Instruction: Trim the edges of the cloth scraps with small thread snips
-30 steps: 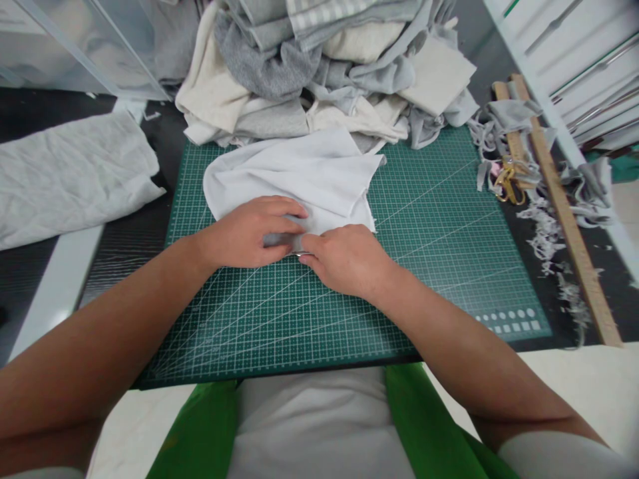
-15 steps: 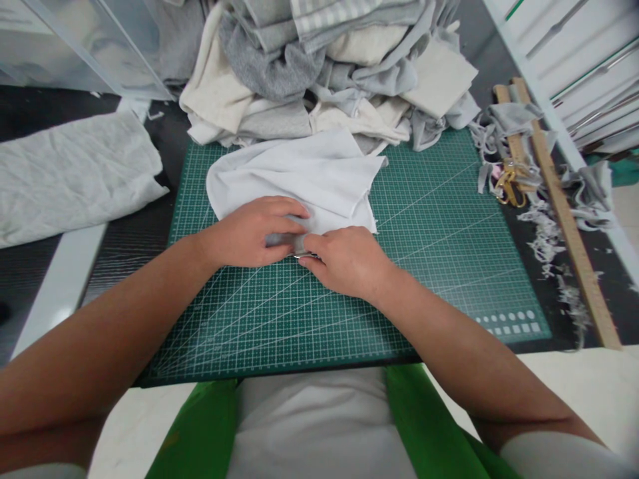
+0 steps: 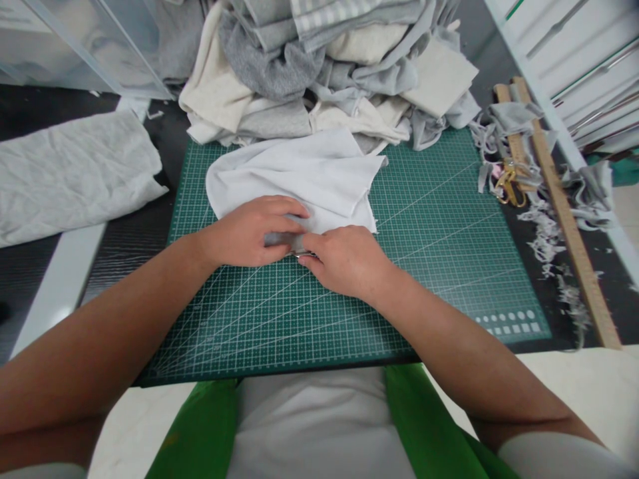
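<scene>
White cloth [image 3: 294, 166] lies loosely folded across the upper middle of the green cutting mat [image 3: 424, 266]. My left hand [image 3: 259, 229] rests on its near edge, with thumb and fingers closed around a greyish fold there. Meeting it from the right, my right hand [image 3: 349, 259] is pinched close to that fold. A thin, shiny bit of a small metal tool [image 3: 299, 254] shows at the right fingertips; the rest of it is hidden by the fingers.
Behind the mat rises a heap of grey and cream fabric [image 3: 279, 63]. Folded pale cloth [image 3: 74, 176] lies left, below a clear plastic bin [image 3: 100, 46]. Gold-handled scissors [image 3: 510, 185], wooden strips [image 3: 569, 219] and thread scraps [image 3: 546, 243] lie along the right side.
Both hands stay in nearly the same place on the cloth. Only a very slight shift shows at the right fingertips.
</scene>
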Demonstrator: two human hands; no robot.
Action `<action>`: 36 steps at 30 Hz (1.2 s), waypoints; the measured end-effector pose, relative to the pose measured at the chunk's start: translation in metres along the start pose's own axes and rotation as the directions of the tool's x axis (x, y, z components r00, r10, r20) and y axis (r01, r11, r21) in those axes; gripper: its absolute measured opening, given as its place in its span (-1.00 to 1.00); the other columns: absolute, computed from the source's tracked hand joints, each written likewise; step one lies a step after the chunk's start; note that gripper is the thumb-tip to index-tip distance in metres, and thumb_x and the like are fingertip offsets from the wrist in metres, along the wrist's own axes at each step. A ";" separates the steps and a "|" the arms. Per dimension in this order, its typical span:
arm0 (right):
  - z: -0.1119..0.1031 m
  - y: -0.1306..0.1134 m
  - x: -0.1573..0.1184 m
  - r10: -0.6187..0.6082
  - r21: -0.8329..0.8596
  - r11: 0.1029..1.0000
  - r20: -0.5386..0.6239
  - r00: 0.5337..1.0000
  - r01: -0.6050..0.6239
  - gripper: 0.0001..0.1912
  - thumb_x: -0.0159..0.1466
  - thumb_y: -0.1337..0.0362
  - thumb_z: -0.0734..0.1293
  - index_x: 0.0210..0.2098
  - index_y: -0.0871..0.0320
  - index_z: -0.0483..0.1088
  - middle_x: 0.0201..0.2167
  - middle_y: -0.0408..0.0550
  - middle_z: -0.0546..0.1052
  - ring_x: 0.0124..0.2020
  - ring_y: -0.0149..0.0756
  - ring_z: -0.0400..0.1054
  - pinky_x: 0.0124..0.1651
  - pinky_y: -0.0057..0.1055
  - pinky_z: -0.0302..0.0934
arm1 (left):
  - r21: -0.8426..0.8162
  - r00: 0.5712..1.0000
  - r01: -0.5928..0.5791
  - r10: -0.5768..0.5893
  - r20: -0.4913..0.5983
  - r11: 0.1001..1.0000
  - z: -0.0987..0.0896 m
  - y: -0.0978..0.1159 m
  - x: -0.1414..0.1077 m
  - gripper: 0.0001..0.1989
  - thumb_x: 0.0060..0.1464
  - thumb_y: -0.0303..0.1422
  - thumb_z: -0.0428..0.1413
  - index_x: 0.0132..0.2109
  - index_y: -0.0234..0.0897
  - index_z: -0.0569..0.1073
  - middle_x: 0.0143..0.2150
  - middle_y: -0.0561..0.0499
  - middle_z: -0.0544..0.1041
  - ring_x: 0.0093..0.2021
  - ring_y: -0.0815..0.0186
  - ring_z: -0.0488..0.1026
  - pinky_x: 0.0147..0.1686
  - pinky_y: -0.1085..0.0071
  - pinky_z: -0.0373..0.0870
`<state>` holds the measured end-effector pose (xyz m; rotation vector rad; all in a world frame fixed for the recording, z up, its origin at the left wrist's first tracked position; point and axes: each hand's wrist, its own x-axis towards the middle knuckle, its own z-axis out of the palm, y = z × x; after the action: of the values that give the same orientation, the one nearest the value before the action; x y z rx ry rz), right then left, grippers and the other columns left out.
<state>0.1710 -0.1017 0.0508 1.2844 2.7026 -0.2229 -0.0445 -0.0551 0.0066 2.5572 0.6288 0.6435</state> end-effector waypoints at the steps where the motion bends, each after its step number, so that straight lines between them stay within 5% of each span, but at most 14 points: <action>1: 0.000 0.000 0.000 -0.004 -0.001 1.000 -0.001 1.000 0.004 -0.63 0.42 0.06 0.12 -0.03 0.05 0.46 -0.29 0.00 0.62 -0.30 -0.07 0.51 -0.34 -0.29 0.18 | -0.001 1.000 0.004 -0.004 0.000 1.000 0.000 0.000 0.000 -0.70 0.07 -0.42 0.17 -0.01 -0.15 0.49 0.13 -0.08 0.48 0.17 0.12 0.41 0.19 0.11 0.36; 36: 0.000 -0.003 0.001 -0.003 0.038 0.999 -0.016 1.000 0.003 -0.65 0.40 0.05 0.14 -0.04 0.05 0.45 -0.29 -0.02 0.63 -0.30 -0.11 0.51 -0.33 -0.31 0.15 | -0.026 1.000 0.017 -0.016 0.010 1.000 -0.004 0.001 0.000 -0.69 0.08 -0.40 0.15 0.00 -0.11 0.49 0.15 -0.08 0.48 0.19 0.12 0.41 0.19 0.13 0.39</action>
<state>0.1681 -0.1030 0.0511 1.2980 2.7270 -0.2665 -0.0459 -0.0548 0.0101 2.5271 0.6335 0.6291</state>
